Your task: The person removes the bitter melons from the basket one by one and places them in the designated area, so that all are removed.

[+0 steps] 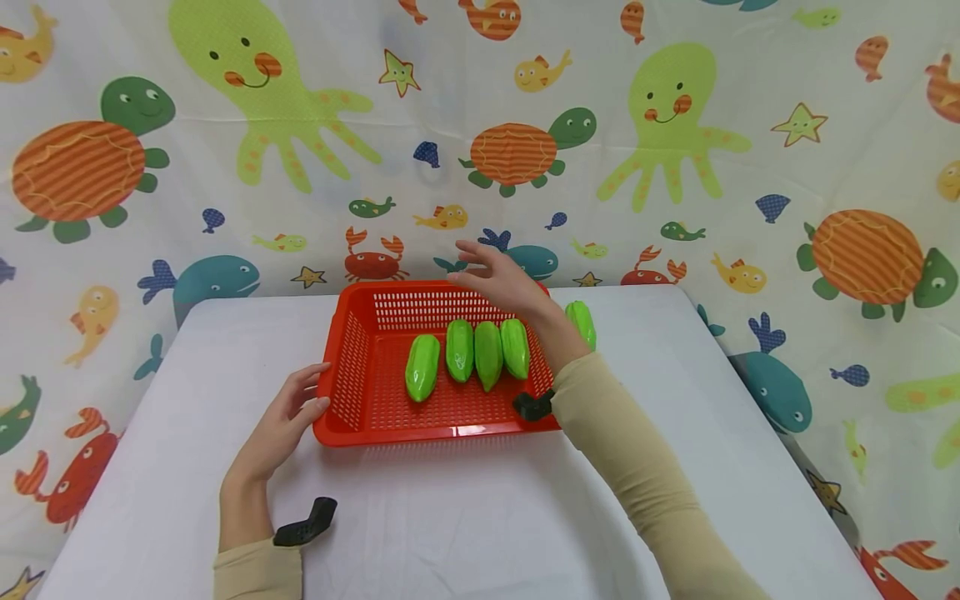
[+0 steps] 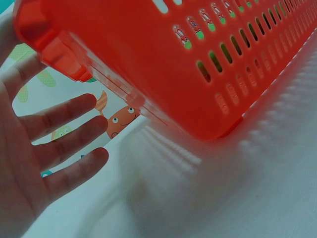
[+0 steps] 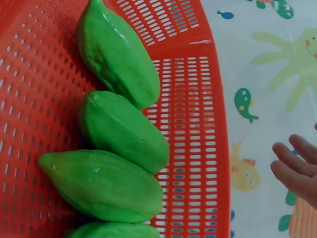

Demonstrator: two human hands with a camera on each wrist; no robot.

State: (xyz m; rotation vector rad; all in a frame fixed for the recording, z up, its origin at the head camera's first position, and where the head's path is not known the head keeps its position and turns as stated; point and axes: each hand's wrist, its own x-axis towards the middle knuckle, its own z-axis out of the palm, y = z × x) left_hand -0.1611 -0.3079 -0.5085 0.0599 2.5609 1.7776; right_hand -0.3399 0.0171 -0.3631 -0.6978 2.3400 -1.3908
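- Green fruits (image 1: 489, 354), four of them, lay inside the red basket (image 1: 360, 425); three sat side by side toward its right, and the leftmost was set a little apart.
- Another green fruit (image 1: 581, 323) lay outside on the white counter (image 1: 450, 517), just beyond the basket's right side, partly hidden by the right arm.
- Left hand (image 1: 288, 412): at the basket's left rim, its fingers spread and fairly straight.
- Right hand (image 1: 501, 279): raised over the basket's far right part, its fingers loosely extended and slightly bent.
- Behind the counter hung a white cloth (image 1: 450, 83) printed with turtles, octopuses, crabs and fish.
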